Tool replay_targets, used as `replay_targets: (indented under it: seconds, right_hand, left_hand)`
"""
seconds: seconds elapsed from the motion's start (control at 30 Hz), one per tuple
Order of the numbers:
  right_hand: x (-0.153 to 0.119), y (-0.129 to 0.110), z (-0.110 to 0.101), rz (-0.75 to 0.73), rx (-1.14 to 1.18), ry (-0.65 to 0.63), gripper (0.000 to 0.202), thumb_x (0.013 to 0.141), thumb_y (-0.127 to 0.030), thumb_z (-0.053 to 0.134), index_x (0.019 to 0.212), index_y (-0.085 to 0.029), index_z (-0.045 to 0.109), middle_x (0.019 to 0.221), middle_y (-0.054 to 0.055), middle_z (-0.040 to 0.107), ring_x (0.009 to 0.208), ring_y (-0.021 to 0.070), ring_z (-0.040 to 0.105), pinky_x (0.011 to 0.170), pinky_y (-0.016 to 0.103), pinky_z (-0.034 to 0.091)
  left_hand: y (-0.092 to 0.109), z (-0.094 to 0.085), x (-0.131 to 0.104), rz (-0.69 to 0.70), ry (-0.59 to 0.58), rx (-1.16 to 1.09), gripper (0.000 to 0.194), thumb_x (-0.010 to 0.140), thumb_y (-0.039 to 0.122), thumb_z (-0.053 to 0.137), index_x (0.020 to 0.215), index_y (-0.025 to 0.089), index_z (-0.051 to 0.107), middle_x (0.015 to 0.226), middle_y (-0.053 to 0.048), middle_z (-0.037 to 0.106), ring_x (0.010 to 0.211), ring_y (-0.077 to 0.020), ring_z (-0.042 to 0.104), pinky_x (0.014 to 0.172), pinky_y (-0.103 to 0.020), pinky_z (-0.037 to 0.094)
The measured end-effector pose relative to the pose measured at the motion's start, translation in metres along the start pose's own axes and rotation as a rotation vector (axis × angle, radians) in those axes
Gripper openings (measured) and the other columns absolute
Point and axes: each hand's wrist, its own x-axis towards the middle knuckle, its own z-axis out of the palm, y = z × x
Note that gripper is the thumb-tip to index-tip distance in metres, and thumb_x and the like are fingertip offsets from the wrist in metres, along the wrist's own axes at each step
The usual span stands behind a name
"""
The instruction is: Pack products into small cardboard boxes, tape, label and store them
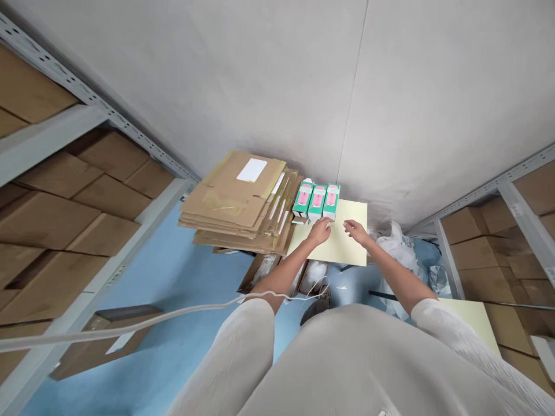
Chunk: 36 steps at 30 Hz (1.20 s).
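Note:
Three green and white boxes with pink pictures stand side by side at the back left of a pale yellow tabletop (347, 248): a left one (302, 199), a middle one (317, 202) and a right one (332, 201). Just in front of the middle and right boxes is my left hand (321, 230), its fingers reaching toward their lower ends; whether it touches them cannot be made out. My right hand (355, 230) hovers over the tabletop to the right, fingers apart and curved, with nothing in it.
Flattened cardboard (229, 190) is stacked left of the boxes. Shelves with cartons (56, 214) rise on the left, others (481, 248) on the right. A white cable (173, 315) crosses the lower left. White plastic bags (396, 251) lie right of the table.

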Motion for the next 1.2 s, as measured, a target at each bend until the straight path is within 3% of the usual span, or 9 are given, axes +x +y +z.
replay_targets:
  seconds: [0.23, 0.4, 0.6, 0.87, 1.03, 1.2]
  right_hand:
    - [0.084, -0.008, 0.024, 0.007, -0.062, 0.06, 0.05, 0.096, -0.054, 0.068, 0.136, -0.024, 0.068, 0.146, 0.014, 0.068, 0.138, 0.0305, 0.062, 0.116, 0.048, 0.05]
    - [0.117, 0.001, 0.043, 0.059, -0.059, -0.001, 0.076, 0.095, -0.06, 0.068, 0.159, -0.024, 0.049, 0.151, 0.018, 0.065, 0.137, 0.0305, 0.064, 0.113, 0.042, 0.051]
    - [0.118, 0.01, 0.043, 0.144, -0.003, 0.004, 0.085, 0.09, -0.061, 0.072, 0.161, -0.022, 0.046, 0.139, 0.018, 0.071, 0.12, 0.0301, 0.072, 0.107, 0.045, 0.056]
    - [0.109, 0.001, 0.036, 0.125, 0.122, -0.088, 0.058, 0.096, -0.046, 0.065, 0.15, -0.027, 0.056, 0.114, 0.009, 0.077, 0.1, 0.0261, 0.071, 0.094, 0.045, 0.061]
    - [0.102, -0.002, 0.035, 0.101, 0.192, -0.091, 0.048, 0.093, -0.045, 0.067, 0.137, -0.028, 0.061, 0.115, 0.008, 0.074, 0.1, 0.0248, 0.071, 0.093, 0.044, 0.062]
    - [0.092, -0.006, 0.033, 0.13, 0.238, -0.048, 0.043, 0.091, -0.043, 0.071, 0.13, -0.027, 0.064, 0.109, 0.006, 0.075, 0.098, 0.0241, 0.072, 0.095, 0.046, 0.062]
  left_hand:
    - [-0.023, -0.012, 0.045, -0.056, 0.002, 0.049, 0.049, 0.092, 0.007, 0.058, 0.137, 0.021, 0.072, 0.156, -0.013, 0.061, 0.15, -0.0325, 0.053, 0.13, -0.052, 0.04]
    - [-0.028, -0.011, 0.058, -0.128, -0.023, 0.087, 0.05, 0.095, 0.01, 0.058, 0.142, 0.023, 0.068, 0.162, -0.013, 0.057, 0.152, -0.0369, 0.049, 0.127, -0.057, 0.04]
    - [-0.029, -0.011, 0.061, -0.184, -0.061, 0.141, 0.051, 0.095, 0.013, 0.06, 0.144, 0.024, 0.066, 0.162, -0.013, 0.056, 0.153, -0.0396, 0.046, 0.123, -0.061, 0.04]
    - [-0.024, -0.005, 0.068, -0.169, -0.081, 0.063, 0.06, 0.094, 0.014, 0.065, 0.154, 0.022, 0.058, 0.162, -0.016, 0.056, 0.153, -0.0402, 0.048, 0.126, -0.059, 0.038]
    - [-0.019, 0.0, 0.07, -0.09, -0.078, -0.086, 0.07, 0.091, 0.011, 0.07, 0.157, 0.024, 0.052, 0.159, -0.014, 0.053, 0.147, -0.0327, 0.054, 0.123, -0.046, 0.046]
    - [-0.016, 0.003, 0.071, -0.1, -0.077, -0.099, 0.077, 0.089, 0.009, 0.072, 0.161, 0.024, 0.05, 0.156, -0.014, 0.055, 0.152, -0.0334, 0.05, 0.128, -0.045, 0.043]
